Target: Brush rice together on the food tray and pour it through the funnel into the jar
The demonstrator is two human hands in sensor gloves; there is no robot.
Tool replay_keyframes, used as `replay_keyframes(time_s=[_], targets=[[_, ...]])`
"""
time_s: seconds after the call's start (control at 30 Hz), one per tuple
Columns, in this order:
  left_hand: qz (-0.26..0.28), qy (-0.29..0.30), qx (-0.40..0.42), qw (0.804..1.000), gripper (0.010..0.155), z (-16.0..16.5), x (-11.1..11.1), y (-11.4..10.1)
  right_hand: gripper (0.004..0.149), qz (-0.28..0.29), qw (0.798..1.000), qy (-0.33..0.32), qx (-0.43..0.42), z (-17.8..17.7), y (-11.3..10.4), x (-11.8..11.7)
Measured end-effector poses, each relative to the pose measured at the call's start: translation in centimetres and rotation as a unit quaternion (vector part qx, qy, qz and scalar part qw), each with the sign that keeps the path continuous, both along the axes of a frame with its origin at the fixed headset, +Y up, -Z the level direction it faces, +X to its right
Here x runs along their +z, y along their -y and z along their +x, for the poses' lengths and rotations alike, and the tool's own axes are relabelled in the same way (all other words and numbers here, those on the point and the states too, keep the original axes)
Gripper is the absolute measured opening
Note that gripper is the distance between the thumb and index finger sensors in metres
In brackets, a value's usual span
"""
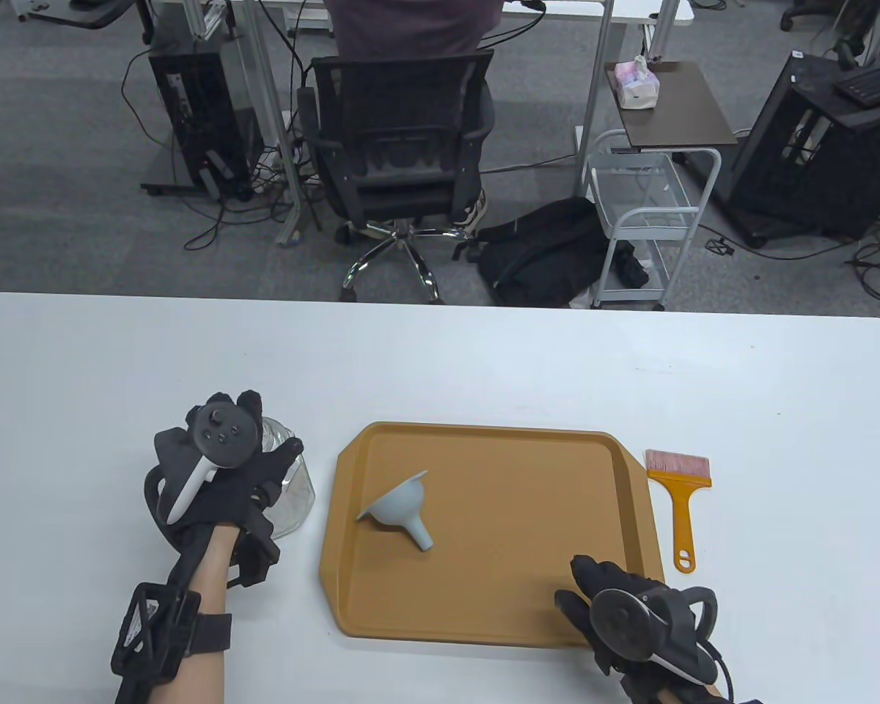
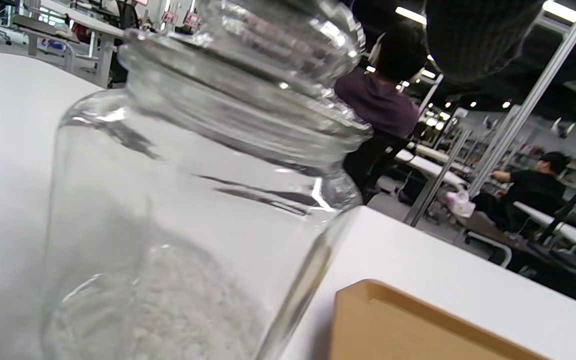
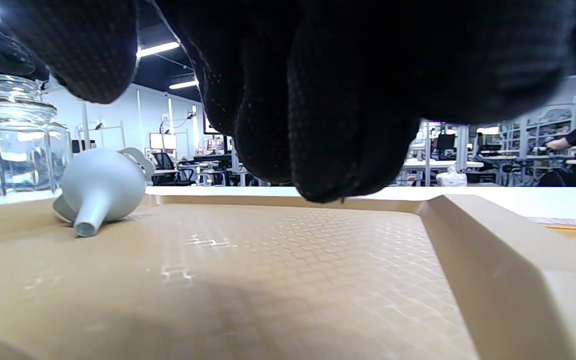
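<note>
A clear glass jar (image 1: 297, 495) stands left of the brown food tray (image 1: 499, 587). My left hand (image 1: 271, 427) sits on top of it, fingers curled round the glass lid (image 2: 268, 45). White rice (image 2: 168, 300) lies in the bottom of the jar (image 2: 118, 190). The pale blue funnel (image 1: 400, 506) lies on its side on the tray's left half, spout towards me. My right hand (image 1: 583, 587) hovers over the tray's near right corner, its fingers (image 3: 328, 125) hanging relaxed and holding nothing. An orange-handled brush (image 1: 680, 499) lies on the table just right of the tray.
The tray's raised rim (image 3: 493, 260) runs close beside my right hand. Beyond the white table's far edge (image 1: 440, 302) a person sits in an office chair (image 1: 400, 139), with a white cart (image 1: 649, 220) on the floor.
</note>
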State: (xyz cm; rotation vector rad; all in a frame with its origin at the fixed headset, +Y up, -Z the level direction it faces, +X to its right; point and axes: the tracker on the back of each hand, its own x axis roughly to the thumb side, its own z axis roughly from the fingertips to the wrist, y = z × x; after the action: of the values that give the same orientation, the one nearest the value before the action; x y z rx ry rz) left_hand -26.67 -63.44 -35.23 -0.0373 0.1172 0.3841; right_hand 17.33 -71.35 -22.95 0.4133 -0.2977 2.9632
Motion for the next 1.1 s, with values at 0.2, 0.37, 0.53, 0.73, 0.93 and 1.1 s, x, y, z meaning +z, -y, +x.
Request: replay_keyframes(time_s=[0.2, 0.37, 0.53, 0.73, 0.93, 1.1], targets=[[0.082, 0.075, 0.000, 0.994, 0.086, 3.2, 3.5, -0.6, 0.083, 0.062, 0.997, 0.000, 0.035, -2.8, -1.5, -0.1], [0.110, 0.140, -0.052, 0.983, 0.085, 7.1, 6.1, 2.7, 0.087, 0.087, 0.992, 0.044, 0.082, -4.7, -1.5, -1.9], [0.120, 0.204, -0.035, 0.971, 0.083, 9.5, 7.3, 6.3, 0.091, 0.006, 0.992, 0.076, 0.099, -4.4, 0.9, -4.0], [0.032, 0.249, -0.029, 0.968, 0.091, 10.3, 7.6, 9.1, 0.093, -0.044, 0.987, 0.084, 0.126, -3.7, 2.6, -4.3], [0.024, 0.245, -0.055, 0.968, 0.090, 10.1, 7.4, 10.2, 0.092, -0.056, 0.987, 0.084, 0.127, -3.3, 3.2, -4.0], [0.028, 0.243, -0.059, 0.968, 0.090, 10.0, 7.4, 10.3, 0.091, -0.041, 0.991, 0.065, 0.111, -3.5, 2.9, -3.2]])
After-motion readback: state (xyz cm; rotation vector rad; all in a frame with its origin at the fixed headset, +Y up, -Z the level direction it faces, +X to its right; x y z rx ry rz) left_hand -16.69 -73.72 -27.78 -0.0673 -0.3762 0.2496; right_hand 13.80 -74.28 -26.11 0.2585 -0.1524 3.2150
